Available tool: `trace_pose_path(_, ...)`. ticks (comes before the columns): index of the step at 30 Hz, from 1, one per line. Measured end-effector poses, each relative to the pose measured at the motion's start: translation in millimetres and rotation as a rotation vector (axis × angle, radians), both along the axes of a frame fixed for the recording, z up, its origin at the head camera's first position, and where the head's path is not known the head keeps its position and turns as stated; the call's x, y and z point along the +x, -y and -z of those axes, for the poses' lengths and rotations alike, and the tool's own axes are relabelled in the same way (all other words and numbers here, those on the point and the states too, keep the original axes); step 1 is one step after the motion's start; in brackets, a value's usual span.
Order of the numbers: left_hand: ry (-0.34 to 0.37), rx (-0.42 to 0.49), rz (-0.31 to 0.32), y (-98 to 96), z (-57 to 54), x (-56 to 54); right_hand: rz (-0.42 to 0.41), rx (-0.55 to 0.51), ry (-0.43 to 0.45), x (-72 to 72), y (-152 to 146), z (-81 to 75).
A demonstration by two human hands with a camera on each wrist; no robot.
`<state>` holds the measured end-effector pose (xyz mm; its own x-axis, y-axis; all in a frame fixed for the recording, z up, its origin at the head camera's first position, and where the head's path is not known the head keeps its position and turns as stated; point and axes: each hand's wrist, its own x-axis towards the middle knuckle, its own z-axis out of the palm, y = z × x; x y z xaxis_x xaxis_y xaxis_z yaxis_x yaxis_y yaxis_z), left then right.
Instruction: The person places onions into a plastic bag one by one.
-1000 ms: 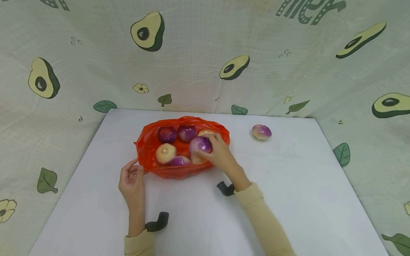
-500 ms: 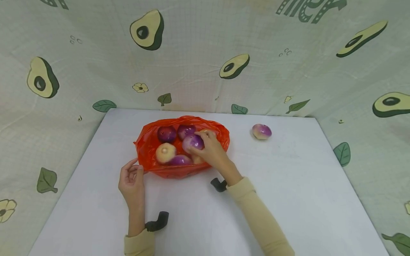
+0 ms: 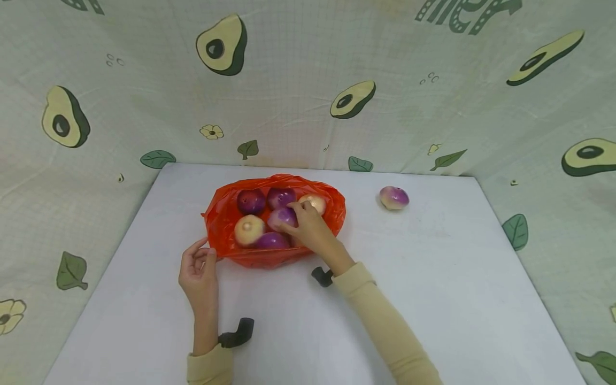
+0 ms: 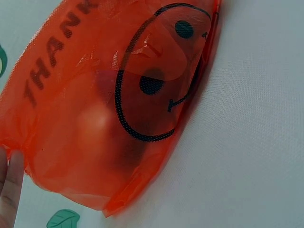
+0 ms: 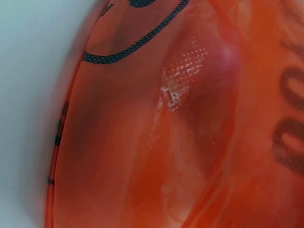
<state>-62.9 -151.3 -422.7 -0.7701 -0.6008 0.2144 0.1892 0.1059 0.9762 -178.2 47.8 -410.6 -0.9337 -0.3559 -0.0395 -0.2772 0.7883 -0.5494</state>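
An open red plastic bag (image 3: pixel 218 214) lies on the white table with several purple-and-white turnips in it. Over the middle of the bag, my right hand (image 3: pixel 310 230) grips a purple turnip (image 3: pixel 280 218) between thumb and fingers. Close around it are a pale turnip (image 3: pixel 249 230), a purple turnip (image 3: pixel 272 240) and another pale one (image 3: pixel 313 203). At the bag's near left corner, my left hand (image 3: pixel 198 267) pinches the plastic edge. In the left wrist view its fingers (image 4: pixel 12 185) touch the bag (image 4: pixel 85 137). The right wrist view is filled mostly by the bag's side (image 5: pixel 133 142), hiding that hand.
One turnip (image 3: pixel 394 198) lies alone on the table (image 3: pixel 433 278), right of the bag. A cloth printed with avocados (image 3: pixel 289 64) rises behind and beside the table. Dark wrist camera mounts (image 3: pixel 238 332) stick out from both wrists.
My right hand has moved left and slightly down inside the bag, carrying the purple turnip toward the middle. The pale turnip at the right is more exposed. My left hand stays in place.
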Motion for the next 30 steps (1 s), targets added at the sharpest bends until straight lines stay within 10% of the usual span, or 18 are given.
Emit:
trace_pose_path(11,0.03,-0.035,-0.021,9.6,25.0,-8.6,-0.05,0.075,-0.032,-1.5,3.7,0.5)
trace_pose_path(18,0.025,-0.034,-0.014,-0.4,0.2,-0.6,-0.06,0.142,-0.093,-3.6,2.6,4.0)
trace_pose_path(30,0.027,-0.023,-0.011,0.7,2.3,-1.0,-0.056,0.154,-0.111,-14.4,4.0,11.2)
